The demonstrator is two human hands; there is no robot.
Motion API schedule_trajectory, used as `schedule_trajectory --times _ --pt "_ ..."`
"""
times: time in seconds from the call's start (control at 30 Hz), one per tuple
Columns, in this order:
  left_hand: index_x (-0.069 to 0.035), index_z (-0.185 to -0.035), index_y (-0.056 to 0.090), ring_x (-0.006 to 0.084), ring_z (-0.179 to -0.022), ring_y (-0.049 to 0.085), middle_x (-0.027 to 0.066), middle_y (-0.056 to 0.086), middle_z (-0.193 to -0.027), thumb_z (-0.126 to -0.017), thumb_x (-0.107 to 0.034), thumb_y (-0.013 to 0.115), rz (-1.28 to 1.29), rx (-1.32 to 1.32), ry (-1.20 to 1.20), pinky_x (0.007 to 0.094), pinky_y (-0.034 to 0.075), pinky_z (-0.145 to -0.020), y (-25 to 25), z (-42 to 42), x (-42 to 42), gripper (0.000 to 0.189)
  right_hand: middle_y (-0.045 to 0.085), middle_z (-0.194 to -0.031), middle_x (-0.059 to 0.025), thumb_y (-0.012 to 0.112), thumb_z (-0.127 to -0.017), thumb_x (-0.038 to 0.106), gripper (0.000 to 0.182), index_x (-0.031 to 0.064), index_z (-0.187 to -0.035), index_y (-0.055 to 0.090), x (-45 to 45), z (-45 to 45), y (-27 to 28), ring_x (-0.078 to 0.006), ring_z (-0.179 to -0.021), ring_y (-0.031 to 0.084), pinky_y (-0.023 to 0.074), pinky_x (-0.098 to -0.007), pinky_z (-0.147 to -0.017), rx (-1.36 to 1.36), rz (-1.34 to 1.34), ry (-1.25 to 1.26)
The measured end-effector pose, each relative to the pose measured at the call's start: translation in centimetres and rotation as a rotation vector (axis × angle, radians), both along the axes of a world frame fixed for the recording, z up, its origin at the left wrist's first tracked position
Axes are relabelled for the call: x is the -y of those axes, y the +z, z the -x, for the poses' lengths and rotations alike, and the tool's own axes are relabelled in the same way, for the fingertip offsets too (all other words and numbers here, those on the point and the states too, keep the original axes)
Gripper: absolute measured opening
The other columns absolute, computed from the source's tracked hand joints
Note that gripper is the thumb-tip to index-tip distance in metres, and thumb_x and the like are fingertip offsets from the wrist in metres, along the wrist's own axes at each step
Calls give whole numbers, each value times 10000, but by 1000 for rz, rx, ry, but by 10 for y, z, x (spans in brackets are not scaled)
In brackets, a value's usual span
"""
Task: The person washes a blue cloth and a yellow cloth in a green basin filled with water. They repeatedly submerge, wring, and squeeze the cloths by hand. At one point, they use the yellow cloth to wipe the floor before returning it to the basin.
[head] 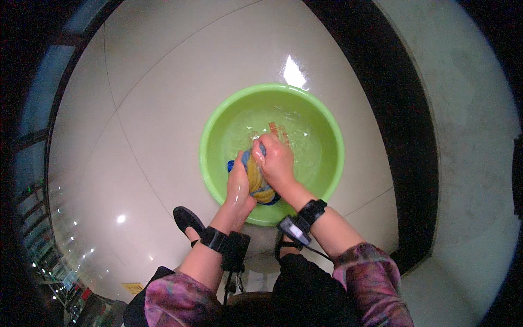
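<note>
A wet, bunched cloth (256,176) in yellow, grey-blue and dark blue is squeezed between my two hands. My left hand (238,180) wraps its left side and underside, fingers partly hidden beneath it. From the right, my right hand (276,157) clenches the cloth's upper end. Both hands are wet and sit over the near half of a round green plastic basin (210,180). Clear, rippling water (302,135) lies in the basin, and red printing shows on its bottom. Whether the cloth's lower end touches the water I cannot tell.
The basin stands on a glossy light tile floor (163,122). A black baseboard band (404,122) and a grey wall (470,122) run along the right. My black shoe (188,220) is close to the basin's lower left. Strapped devices (236,250) with cables sit on both wrists.
</note>
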State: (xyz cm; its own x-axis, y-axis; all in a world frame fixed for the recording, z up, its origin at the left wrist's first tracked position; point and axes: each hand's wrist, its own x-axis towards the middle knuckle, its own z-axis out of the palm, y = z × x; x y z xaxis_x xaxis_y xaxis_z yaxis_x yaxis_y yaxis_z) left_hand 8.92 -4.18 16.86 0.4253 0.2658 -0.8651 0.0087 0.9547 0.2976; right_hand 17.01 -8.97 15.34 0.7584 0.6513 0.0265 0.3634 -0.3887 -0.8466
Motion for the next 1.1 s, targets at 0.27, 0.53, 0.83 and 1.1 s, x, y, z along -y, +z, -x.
schedule_trajectory --times 0.27,0.53,0.83,1.1 --pt "-68 -992 547 130 -848 536 26 557 -912 -920 -359 481 -172 -99 -1 282 439 -765 10 -4 -5 307 561 -805 -145 570 -814 195 143 53 -800 563 1 -2 -5 -352 -744 566 455 -433 -646 -93 -10 44" --pt "-60 -889 562 96 -816 489 11 552 -848 -895 -363 534 -491 -72 -606 261 418 -752 53 5 -68 304 620 -957 -153 473 -887 406 377 80 -1034 591 16 -33 -20 -332 -911 587 444 -408 -807 -629 133 276" --pt "-36 -936 575 93 -890 516 11 602 -920 -891 -244 561 -597 119 -1425 249 428 -806 33 31 -59 214 643 -888 -174 693 -668 327 381 67 -938 625 59 12 -40 -344 -827 619 496 -429 -710 -123 666 521" --pt "-97 -1140 537 234 -959 556 122 565 -1057 -809 -381 648 -907 235 -1581 327 438 -847 6 53 -17 451 607 -863 -7 623 -727 145 293 12 -985 588 60 -27 7 -114 -769 548 446 -252 -732 -994 -187 -36"
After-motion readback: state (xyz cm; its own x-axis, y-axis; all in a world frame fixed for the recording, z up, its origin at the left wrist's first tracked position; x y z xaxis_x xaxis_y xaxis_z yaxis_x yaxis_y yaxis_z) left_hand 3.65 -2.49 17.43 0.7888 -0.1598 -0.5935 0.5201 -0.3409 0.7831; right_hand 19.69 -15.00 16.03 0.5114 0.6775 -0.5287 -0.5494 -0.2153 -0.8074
